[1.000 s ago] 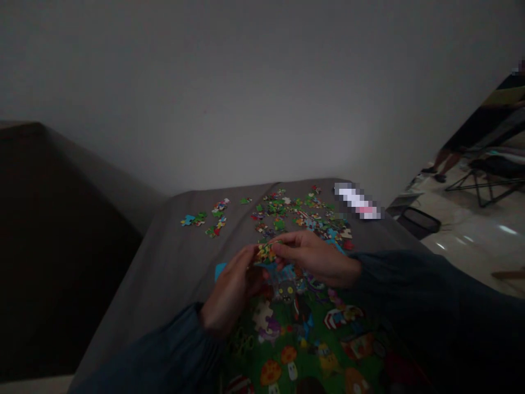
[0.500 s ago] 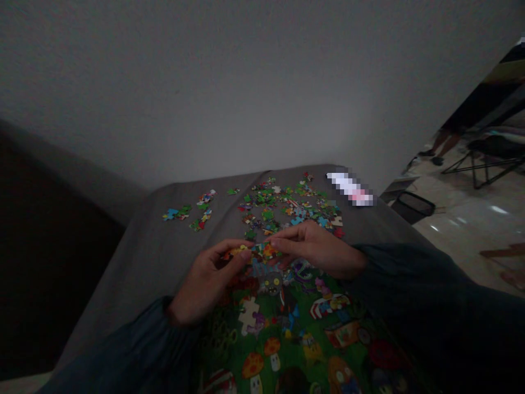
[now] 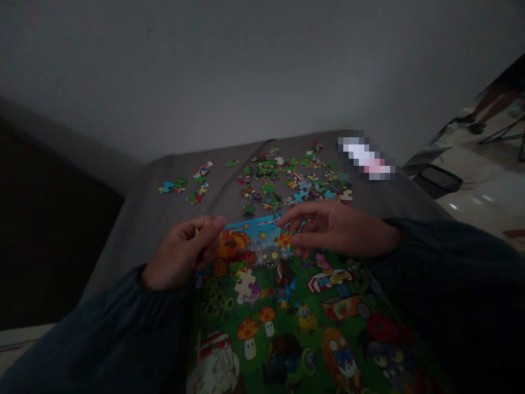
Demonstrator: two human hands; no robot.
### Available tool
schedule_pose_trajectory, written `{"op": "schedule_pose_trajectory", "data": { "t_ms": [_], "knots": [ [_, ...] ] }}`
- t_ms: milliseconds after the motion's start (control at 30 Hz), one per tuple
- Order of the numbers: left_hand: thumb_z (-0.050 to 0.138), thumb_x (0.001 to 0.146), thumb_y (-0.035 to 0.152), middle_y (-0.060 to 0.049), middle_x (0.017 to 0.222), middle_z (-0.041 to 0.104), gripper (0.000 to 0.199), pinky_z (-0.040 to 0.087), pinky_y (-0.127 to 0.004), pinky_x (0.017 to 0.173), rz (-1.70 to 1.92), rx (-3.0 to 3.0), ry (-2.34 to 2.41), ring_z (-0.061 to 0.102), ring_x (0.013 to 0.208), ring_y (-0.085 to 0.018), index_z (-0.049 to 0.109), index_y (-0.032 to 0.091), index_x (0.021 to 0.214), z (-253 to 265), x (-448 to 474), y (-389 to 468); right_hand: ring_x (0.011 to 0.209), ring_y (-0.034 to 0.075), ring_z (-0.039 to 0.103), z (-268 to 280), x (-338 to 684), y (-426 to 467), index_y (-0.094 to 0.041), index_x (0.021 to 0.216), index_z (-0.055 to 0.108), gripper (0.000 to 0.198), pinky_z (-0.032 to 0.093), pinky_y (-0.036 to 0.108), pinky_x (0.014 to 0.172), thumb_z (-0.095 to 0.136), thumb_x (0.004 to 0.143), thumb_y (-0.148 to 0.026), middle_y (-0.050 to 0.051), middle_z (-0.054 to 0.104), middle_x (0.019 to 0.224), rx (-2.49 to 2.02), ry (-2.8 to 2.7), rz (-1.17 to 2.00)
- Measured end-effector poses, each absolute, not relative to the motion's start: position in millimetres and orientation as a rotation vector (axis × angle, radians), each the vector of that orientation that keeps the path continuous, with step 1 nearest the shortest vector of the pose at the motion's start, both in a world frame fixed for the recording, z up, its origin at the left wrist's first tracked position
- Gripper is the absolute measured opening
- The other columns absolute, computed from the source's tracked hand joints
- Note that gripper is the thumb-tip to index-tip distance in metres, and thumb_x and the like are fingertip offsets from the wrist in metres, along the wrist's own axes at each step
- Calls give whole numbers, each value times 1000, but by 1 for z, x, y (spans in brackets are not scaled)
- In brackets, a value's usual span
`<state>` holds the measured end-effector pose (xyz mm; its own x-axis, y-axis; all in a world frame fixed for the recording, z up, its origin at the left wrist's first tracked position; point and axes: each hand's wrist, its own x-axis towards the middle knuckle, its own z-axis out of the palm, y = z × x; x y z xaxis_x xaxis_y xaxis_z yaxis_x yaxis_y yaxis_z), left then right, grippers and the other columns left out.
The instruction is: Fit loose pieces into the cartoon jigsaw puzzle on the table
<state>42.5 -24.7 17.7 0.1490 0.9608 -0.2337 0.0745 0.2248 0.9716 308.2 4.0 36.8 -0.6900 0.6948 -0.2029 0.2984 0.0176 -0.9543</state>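
Observation:
A colourful cartoon picture sheet (image 3: 287,306) lies in front of me. It has a grey zombie, mushrooms and a blue strip of sky at its top. My left hand (image 3: 182,249) is closed in a pinch by the sheet's upper left corner; only a thin pale edge of a puzzle piece shows between its fingers. Over the upper right part, my right hand (image 3: 332,230) holds an orange-flowered puzzle piece (image 3: 284,239) between thumb and curled fingers. A loose puzzle piece (image 3: 245,285), cream with a purple part, rests on the sheet.
Many loose puzzle pieces (image 3: 268,189) lie beyond the sheet on the grey cloth (image 3: 135,219), with a smaller group (image 3: 174,186) at left. A blurred-out bright object (image 3: 365,158) lies at the back right. A wall rises behind; a person's legs (image 3: 492,104) show far right.
My hands have moved apart, the left one leftward and the right one rightward with the flowered piece. The sheet's blue top strip is now uncovered. The view has tilted slightly downward.

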Motion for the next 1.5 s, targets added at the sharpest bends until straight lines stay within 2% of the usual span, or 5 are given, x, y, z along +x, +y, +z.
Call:
{"op": "schedule_pose_trajectory", "data": {
  "t_ms": [167,367,700,1133,1500],
  "knots": [
    [66,76,44,0,71,72,21,48,-22,56,514,1781,1229,64,62,-17,75,27,84,19,43,-29,68,11,62,34,299,-21,-21,108,68,24,45,22,60,59,86,-26,1,70,85,-788,-2468,1471],
    [76,65,42,1,96,74,38,49,-25,64,289,1957,1209,69,82,-24,71,38,103,16,42,-37,72,10,62,29,285,-39,-17,99,71,18,43,22,66,60,84,-16,2,71,85,-757,-2516,1374],
    [68,74,44,5,77,68,20,36,-21,60,174,2041,1120,59,65,-13,64,25,78,19,44,-36,68,10,62,31,263,-50,-19,92,71,17,42,20,59,66,82,-31,-1,70,79,-928,-2443,1609],
    [57,82,49,4,68,61,29,33,-22,57,427,2083,1233,52,59,-11,63,21,78,10,36,-32,89,18,50,19,256,-70,-20,104,62,22,36,33,72,48,94,-34,2,61,100,-239,-2957,479],
    [56,83,47,4,58,54,28,34,-22,54,455,2053,1249,50,56,-11,65,21,77,15,40,-34,83,17,53,12,257,-88,-16,101,62,23,40,33,76,59,87,-35,0,64,95,-352,-2923,434]
  ]
}}
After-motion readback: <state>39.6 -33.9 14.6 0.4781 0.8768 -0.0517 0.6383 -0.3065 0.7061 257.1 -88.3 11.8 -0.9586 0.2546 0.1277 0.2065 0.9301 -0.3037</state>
